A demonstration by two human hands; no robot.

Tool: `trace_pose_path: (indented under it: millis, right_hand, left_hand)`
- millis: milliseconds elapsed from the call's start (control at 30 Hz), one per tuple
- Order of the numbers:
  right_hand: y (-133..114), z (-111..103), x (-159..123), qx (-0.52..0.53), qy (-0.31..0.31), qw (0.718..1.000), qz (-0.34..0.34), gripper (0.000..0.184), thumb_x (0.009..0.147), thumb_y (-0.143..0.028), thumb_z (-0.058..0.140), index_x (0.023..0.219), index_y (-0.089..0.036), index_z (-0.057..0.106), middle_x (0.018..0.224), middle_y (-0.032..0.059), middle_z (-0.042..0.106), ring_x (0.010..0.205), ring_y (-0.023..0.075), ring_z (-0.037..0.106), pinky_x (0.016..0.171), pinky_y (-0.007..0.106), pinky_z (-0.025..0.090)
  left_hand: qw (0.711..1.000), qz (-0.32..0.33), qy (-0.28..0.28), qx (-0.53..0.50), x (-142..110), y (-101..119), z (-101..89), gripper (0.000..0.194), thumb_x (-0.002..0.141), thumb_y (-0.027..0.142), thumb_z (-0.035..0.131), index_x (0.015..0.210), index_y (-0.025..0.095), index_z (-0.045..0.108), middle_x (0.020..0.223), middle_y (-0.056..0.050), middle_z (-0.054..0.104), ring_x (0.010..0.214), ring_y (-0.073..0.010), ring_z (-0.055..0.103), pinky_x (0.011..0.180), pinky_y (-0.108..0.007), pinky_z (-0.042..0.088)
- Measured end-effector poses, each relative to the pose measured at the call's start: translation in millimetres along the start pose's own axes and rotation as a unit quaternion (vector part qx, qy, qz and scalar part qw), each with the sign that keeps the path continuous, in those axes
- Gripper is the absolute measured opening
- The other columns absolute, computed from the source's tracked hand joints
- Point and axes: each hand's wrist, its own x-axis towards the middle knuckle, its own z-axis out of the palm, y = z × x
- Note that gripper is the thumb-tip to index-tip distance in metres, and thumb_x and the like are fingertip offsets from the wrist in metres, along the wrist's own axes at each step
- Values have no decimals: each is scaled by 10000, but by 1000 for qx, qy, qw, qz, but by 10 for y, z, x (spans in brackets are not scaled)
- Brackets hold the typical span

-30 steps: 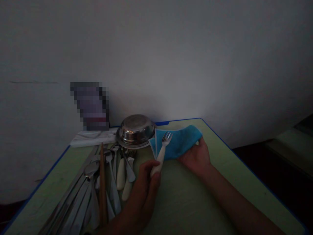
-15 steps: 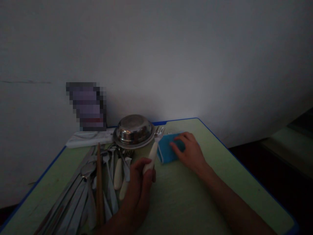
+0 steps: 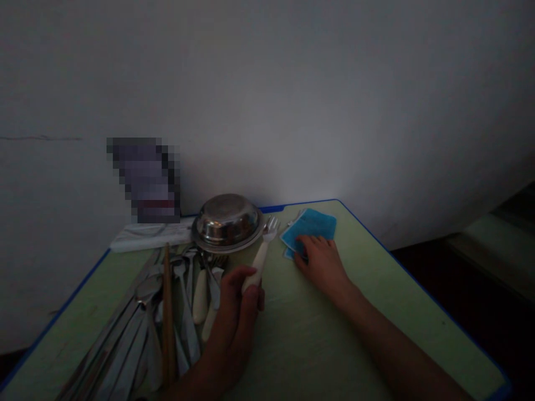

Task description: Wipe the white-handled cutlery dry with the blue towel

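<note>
My left hand (image 3: 240,312) is closed around the pale handle of a fork (image 3: 262,253), which points up and away with its metal tines clear of the table. At the right, my right hand (image 3: 321,262) grips the near edge of a folded blue cloth (image 3: 313,223) with a whitish underside. Its thumb is at the lower left corner and the fingers lie over the top. A second blue layer peeks out below that corner. To the left of my left hand lies a pile of cutlery, with spoons (image 3: 149,289), forks (image 3: 218,270) and wooden chopsticks (image 3: 168,317).
An upturned metal bowl (image 3: 229,220) sits at the back of the green table (image 3: 309,345), close to the wall. A white flat packet (image 3: 146,236) lies at the back left, below a blurred-out upright object (image 3: 146,181). Blue trim runs along the table's edge.
My right hand has taken hold of the blue cloth. The cloth has turned and shifted back and to the right, away from the fork. The left hand keeps the fork nearly still.
</note>
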Motion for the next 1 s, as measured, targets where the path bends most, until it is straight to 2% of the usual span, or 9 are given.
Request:
trace_pose_path:
  millis: [200, 333, 400, 467, 567, 667, 767, 900, 1000]
  right_hand:
    - [34, 15, 46, 20, 10, 1000, 4, 176, 849, -170, 432, 838, -160, 607, 825, 80, 620, 751, 201, 562, 677, 304, 395]
    - [91, -166, 73, 40, 66, 997, 1, 182, 862, -175, 384, 938, -146, 546, 973, 106, 544, 860, 195, 527, 768, 303, 408]
    - [129, -245, 72, 43, 74, 996, -14, 148, 830, -160, 411, 907, -152, 537, 986, 108, 514, 906, 208, 501, 812, 325, 391]
    - [162, -266, 59, 47, 51, 997, -42, 108, 778, -148, 467, 848, -169, 546, 955, 92, 516, 900, 216, 493, 805, 337, 384]
    - [179, -199, 21, 50, -19, 994, -93, 73, 696, -144, 544, 751, -191, 554, 864, 53, 543, 836, 208, 504, 751, 327, 377]
    - [166, -124, -6, 51, -59, 991, -109, 74, 667, -143, 564, 717, -191, 539, 788, 36, 548, 794, 207, 501, 716, 320, 362]
    - [157, -129, 12, 60, -56, 992, -93, 71, 694, -116, 519, 705, -184, 507, 802, 43, 539, 746, 189, 498, 673, 296, 360]
    - [190, -196, 71, 84, -34, 993, -72, 210, 704, 4, 374, 642, -182, 448, 910, 68, 544, 778, 163, 518, 701, 274, 370]
    - [233, -209, 72, 103, -59, 989, -88, 272, 660, 59, 330, 579, -182, 426, 885, 45, 564, 797, 152, 536, 716, 256, 378]
  left_hand:
    - [1000, -17, -4, -14, -6, 7, -3, 198, 938, 388, 318, 1099, 272, 341, 868, 12, 447, 717, -129, 486, 671, -287, 421]
    - [1000, 2, 0, -9, -11, 26, 17, 195, 938, 379, 317, 1094, 266, 350, 807, 23, 443, 683, -130, 465, 642, -280, 405]
    - [1000, 4, 5, -8, -15, 36, 30, 192, 938, 371, 319, 1088, 260, 360, 782, 26, 432, 657, -128, 441, 618, -273, 395]
    - [1000, 2, 13, -15, -19, 39, 33, 193, 936, 370, 322, 1084, 255, 367, 788, 22, 430, 650, -128, 431, 599, -266, 388]
    - [1000, -1, 6, -13, -21, 29, 14, 200, 936, 374, 323, 1092, 253, 358, 810, 15, 435, 666, -129, 446, 602, -266, 393]
    - [1000, -3, -9, 3, -17, 18, -1, 199, 941, 369, 312, 1102, 258, 351, 791, 23, 434, 657, -127, 450, 609, -268, 399]
    - [1000, 4, 4, -7, -16, 25, 21, 194, 937, 366, 321, 1088, 255, 370, 771, 27, 438, 641, -126, 441, 599, -262, 396]
    - [999, 4, 24, -36, -23, 39, 52, 195, 930, 373, 334, 1074, 251, 381, 779, 24, 440, 635, -122, 434, 558, -244, 377]
    - [999, -3, 8, -34, -23, 32, 38, 213, 930, 385, 342, 1084, 244, 383, 804, 14, 449, 676, -127, 469, 598, -258, 404]
